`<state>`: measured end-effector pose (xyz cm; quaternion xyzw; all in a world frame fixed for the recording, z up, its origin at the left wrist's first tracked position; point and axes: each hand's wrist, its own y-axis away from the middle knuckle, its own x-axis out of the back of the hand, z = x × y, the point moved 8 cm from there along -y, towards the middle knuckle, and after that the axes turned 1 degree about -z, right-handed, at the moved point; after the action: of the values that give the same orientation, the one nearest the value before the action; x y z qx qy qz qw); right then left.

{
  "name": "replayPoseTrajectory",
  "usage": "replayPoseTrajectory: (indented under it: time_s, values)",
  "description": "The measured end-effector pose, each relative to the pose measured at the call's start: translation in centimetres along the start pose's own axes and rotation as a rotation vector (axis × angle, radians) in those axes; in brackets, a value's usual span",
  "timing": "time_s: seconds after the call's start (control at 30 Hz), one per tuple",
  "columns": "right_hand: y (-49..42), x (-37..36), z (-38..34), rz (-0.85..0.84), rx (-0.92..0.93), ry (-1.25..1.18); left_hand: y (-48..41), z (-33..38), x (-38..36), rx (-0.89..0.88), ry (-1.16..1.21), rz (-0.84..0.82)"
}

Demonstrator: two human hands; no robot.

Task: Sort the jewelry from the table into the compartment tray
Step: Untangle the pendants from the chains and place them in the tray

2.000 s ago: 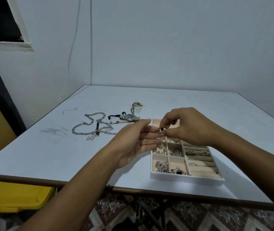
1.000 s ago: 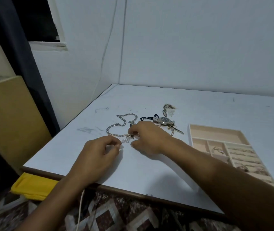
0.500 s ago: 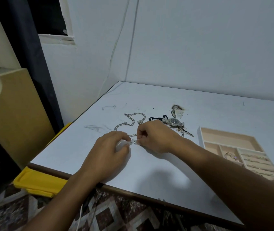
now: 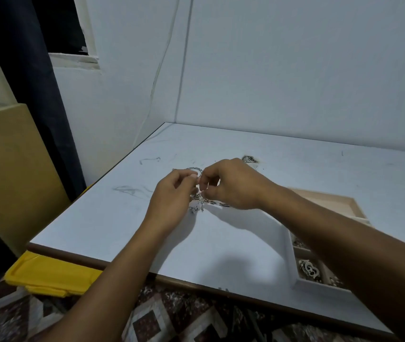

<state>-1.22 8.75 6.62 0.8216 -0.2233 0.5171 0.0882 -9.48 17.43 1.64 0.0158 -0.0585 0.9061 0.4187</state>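
Chain [image 4: 218, 204]: silver links, on the table [image 4: 112, 218] nearer its left edge, about midway front to back; one stretch raised between the hands, the rest trailing on the surface.
Left hand [image 4: 172, 196]: fingers curled, tips pinching the chain.
Right hand [image 4: 233, 186]: thumb and forefinger apparently closed on the same stretch; the exact link is hidden.
Compartment tray [image 4: 320, 285]: front right corner, several cells holding pieces.
Also out: small piece [image 4: 248, 159] beyond the right hand.
Risk: trailing links may snag or knot on lifting; a loose pinch would drop the chain short of the tray.
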Motion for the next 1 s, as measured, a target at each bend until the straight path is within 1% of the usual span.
replayPoseTrajectory:
  time_s: [0.1, 0.23, 0.47, 0.6, 1.0]
  values:
    - [0.5, 1.2, 0.1, 0.026, 0.005, 0.028, 0.0, -0.2, -1.0, 0.051, 0.114, -0.024]
    - [1.5, 2.5, 0.5, 0.036, -0.001, 0.055, 0.1, -0.2, -2.6, 0.105, 0.195, -0.057]
    - [3.1, 4.6, 1.6, 0.068, -0.029, 0.075, 0.5, -0.2, -5.8, 0.143, 0.263, -0.097]
    - [4.3, 6.1, 2.5, 0.085, -0.053, 0.072, 1.3, 0.3, -7.9, 0.143, 0.314, -0.144]
    - [7.6, 10.4, 5.5, 0.201, -0.087, 0.087, 2.9, 1.5, -14.2, 0.18, 0.361, -0.318]
